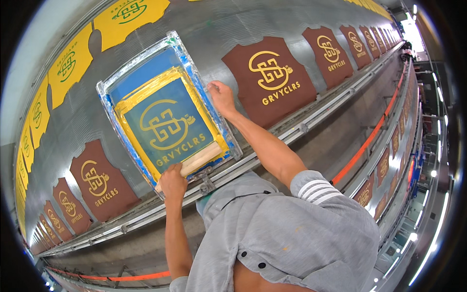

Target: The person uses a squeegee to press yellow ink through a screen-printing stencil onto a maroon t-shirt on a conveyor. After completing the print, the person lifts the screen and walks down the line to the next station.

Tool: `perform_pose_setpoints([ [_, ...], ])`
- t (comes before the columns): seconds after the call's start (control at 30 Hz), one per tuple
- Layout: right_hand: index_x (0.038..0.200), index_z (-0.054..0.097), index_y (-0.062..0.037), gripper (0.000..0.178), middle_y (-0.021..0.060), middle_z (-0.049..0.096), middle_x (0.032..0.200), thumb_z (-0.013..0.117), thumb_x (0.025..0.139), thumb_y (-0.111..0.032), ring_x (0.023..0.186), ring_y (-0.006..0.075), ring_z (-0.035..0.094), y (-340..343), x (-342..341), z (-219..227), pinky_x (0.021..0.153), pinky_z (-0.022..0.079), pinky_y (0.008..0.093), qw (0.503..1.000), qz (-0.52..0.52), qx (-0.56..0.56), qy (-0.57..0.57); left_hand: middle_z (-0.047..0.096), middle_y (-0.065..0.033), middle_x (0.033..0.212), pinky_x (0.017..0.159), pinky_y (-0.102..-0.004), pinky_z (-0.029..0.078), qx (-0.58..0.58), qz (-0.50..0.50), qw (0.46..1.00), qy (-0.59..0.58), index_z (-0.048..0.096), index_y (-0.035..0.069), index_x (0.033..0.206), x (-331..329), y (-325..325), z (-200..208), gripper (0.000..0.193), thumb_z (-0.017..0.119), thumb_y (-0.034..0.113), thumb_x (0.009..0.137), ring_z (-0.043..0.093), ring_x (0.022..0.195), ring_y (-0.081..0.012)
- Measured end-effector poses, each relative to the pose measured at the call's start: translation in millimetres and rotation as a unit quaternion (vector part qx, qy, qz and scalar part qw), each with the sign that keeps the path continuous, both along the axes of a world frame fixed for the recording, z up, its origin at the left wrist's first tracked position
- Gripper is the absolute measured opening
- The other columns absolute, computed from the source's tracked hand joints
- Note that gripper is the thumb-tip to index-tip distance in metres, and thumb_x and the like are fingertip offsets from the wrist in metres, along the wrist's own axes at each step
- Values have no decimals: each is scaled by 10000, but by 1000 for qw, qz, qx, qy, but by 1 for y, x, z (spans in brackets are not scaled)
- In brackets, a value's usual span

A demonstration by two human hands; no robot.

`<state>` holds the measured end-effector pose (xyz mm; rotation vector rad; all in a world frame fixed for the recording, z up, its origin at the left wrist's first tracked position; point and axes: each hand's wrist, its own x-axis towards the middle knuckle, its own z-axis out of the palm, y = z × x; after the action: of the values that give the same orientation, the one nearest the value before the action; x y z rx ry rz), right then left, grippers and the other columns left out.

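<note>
A screen-printing frame [144, 78] lies on the long grey table, its rim wrapped in silver and blue tape. Yellow tape borders its mesh, and a looping emblem with lettering shows there. Across the mesh's near end rests a squeegee [202, 158] with a pale wooden handle. My left hand [172, 181] is closed around the squeegee's left end, above the frame's near left corner. On the frame's right side, my right hand [221, 99] grips the rim with curled fingers. Whatever lies under the frame is mostly hidden.
Maroon shirt panels [270, 80] with yellow prints line the table on both sides of the frame. Yellow panels [70, 68] with green prints lie along its far side. A metal rail [335, 97] with clamps follows the near edge, by my body. Another printing table stands behind at right.
</note>
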<state>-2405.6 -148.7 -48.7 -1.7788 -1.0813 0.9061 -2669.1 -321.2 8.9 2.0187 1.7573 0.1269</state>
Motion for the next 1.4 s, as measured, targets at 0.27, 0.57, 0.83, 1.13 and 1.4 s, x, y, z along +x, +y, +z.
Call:
perform_pose_setpoints([
  [0.27, 1035, 699, -70, 260, 188, 702, 858, 552, 915, -248, 830, 362, 681, 6, -14, -11, 758, 507, 421, 997, -10, -44, -65, 712, -172, 1006, 796, -449, 535, 85, -1, 996, 2, 714, 29, 1033, 4, -29, -4, 402, 650, -15, 639, 676, 887, -375],
  [0.57, 1047, 708, -125, 262, 193, 680, 1041, 544, 924, -288, 1026, 376, 630, 10, -10, 4, 850, 490, 489, 986, 1, -88, -143, 695, -274, 991, 840, -477, 530, -286, -66, 954, 65, 747, -24, 940, -10, 97, -27, 321, 692, 77, 641, 661, 961, -445],
  [0.83, 1083, 726, -135, 326, 162, 690, 1047, 725, 798, -292, 1029, 334, 655, 36, -64, 104, 875, 515, 453, 759, 593, -121, -240, 708, -227, 848, 793, -488, 544, -206, -122, 969, 61, 756, 44, 869, -38, 182, -5, 239, 675, 185, 693, 692, 875, -396],
  [1.13, 905, 727, -61, 183, 141, 710, 913, 619, 757, -56, 882, 331, 694, 143, -112, 68, 730, 555, 443, 753, 506, -40, -418, 714, -163, 841, 704, -444, 564, -30, -19, 993, 110, 766, 96, 822, -83, 279, 5, 145, 679, 157, 724, 704, 797, -341],
  [1.4, 860, 640, -41, 143, 98, 631, 896, 639, 717, -41, 879, 289, 652, 77, -99, 53, 731, 544, 399, 779, 485, 54, -393, 697, -70, 920, 653, -427, 559, 34, -24, 998, 52, 759, 113, 1005, -78, 217, -13, 343, 654, 67, 682, 691, 751, -310],
])
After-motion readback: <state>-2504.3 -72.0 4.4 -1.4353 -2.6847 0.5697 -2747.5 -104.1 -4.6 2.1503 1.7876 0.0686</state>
